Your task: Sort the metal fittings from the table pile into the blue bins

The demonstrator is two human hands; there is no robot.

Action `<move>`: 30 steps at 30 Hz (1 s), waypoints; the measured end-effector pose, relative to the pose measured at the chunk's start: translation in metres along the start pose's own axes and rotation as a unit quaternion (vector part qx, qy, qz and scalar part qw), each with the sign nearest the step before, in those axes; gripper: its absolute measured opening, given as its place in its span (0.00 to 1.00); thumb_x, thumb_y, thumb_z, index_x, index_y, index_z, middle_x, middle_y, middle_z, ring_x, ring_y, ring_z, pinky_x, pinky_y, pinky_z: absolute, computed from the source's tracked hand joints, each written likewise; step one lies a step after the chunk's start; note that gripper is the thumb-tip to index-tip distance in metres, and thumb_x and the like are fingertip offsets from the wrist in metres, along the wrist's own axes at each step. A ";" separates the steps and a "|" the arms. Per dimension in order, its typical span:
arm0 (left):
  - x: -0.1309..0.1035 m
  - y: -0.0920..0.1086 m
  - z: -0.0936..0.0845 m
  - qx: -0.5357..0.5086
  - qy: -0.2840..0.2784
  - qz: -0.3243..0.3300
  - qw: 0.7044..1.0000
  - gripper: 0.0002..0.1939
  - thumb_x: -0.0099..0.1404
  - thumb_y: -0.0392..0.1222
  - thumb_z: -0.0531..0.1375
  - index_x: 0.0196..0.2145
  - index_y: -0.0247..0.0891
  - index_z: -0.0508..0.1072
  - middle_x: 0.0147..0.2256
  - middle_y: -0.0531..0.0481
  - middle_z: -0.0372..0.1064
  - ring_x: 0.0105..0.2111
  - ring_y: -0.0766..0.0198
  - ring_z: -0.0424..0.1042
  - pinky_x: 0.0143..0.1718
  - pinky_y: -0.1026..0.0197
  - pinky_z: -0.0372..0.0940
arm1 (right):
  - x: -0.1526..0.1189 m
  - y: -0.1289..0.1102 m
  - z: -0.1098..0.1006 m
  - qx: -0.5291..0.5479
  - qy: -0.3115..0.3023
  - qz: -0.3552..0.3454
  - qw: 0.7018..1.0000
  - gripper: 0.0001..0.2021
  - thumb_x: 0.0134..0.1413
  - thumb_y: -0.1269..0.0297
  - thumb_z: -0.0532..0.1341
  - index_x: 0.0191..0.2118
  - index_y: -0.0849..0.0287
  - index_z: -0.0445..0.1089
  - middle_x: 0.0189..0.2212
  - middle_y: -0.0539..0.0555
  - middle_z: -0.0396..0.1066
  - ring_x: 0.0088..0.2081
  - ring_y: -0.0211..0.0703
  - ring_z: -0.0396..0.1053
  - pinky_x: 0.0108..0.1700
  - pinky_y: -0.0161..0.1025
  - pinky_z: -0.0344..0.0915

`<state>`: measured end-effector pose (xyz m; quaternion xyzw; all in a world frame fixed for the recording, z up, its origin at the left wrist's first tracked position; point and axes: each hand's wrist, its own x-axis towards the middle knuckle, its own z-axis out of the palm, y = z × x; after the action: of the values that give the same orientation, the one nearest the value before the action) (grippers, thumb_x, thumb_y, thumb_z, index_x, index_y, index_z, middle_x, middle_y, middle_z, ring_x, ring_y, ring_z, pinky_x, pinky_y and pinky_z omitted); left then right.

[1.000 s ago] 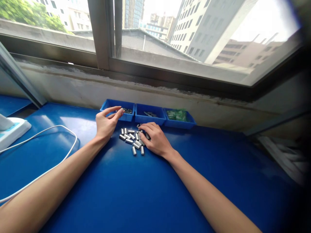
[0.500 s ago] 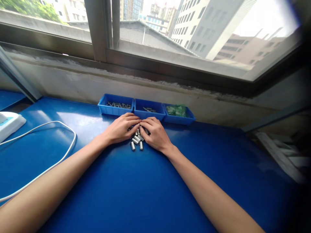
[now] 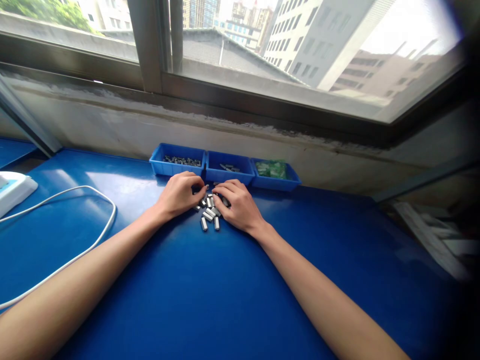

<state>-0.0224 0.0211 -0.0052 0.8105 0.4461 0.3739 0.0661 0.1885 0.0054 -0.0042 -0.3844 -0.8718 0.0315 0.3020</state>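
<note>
A small heap of short silvery metal pieces [image 3: 208, 215], like hex standoffs, lies on the blue tabletop between my hands. My left hand [image 3: 182, 194] is at the heap's left, thumb and index finger pinched together. A small metal piece [image 3: 207, 187] shows at those fingertips, though its shape is mostly hidden. On the heap's right side rests my right hand [image 3: 240, 206], fingers curved over some pieces, thumb apart from them. Nothing is visibly gripped in it.
Three blue bins stand in a row by the wall: the left bin [image 3: 157, 169] holds small metal parts, the middle bin [image 3: 213, 175] a few pieces, the right bin [image 3: 294, 185] a green bag [image 3: 277, 170]. A white cable [image 3: 112, 215] and white device [image 3: 18, 190] lie left.
My left hand has drawn back left, away from my right hand, uncovering more of the heap. Its thumb and index finger now meet in a pinch. My right hand has barely moved.
</note>
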 end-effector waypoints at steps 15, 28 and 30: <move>0.000 -0.007 0.004 -0.105 -0.006 -0.036 0.994 0.10 0.63 0.42 0.62 0.37 0.36 0.83 0.31 0.47 0.80 0.29 0.60 0.77 0.34 0.60 0.71 | 0.000 -0.002 -0.002 0.006 -0.019 0.004 1.000 0.10 0.66 0.64 0.58 0.47 0.59 0.75 0.46 0.57 0.78 0.52 0.51 0.68 0.55 0.50 0.65; 0.005 -0.012 -0.008 -0.401 0.069 -0.214 0.888 0.22 0.54 0.58 0.72 0.31 0.34 0.80 0.26 0.47 0.77 0.25 0.63 0.75 0.29 0.64 0.70 | 0.001 -0.001 -0.003 0.015 -0.022 0.003 1.000 0.09 0.66 0.65 0.59 0.46 0.58 0.75 0.46 0.57 0.78 0.52 0.52 0.68 0.54 0.51 0.65; 0.005 -0.013 -0.009 -0.421 0.072 -0.218 0.877 0.22 0.55 0.58 0.72 0.32 0.34 0.79 0.25 0.48 0.76 0.23 0.65 0.73 0.27 0.65 0.68 | 0.001 -0.001 -0.003 0.016 -0.022 0.002 1.000 0.09 0.66 0.65 0.59 0.46 0.58 0.75 0.46 0.57 0.78 0.52 0.52 0.68 0.54 0.51 0.65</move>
<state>-0.0356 0.0309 -0.0022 0.5592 0.4150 0.5599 0.4490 0.1890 0.0046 -0.0012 -0.3803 -0.8771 0.0542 0.2883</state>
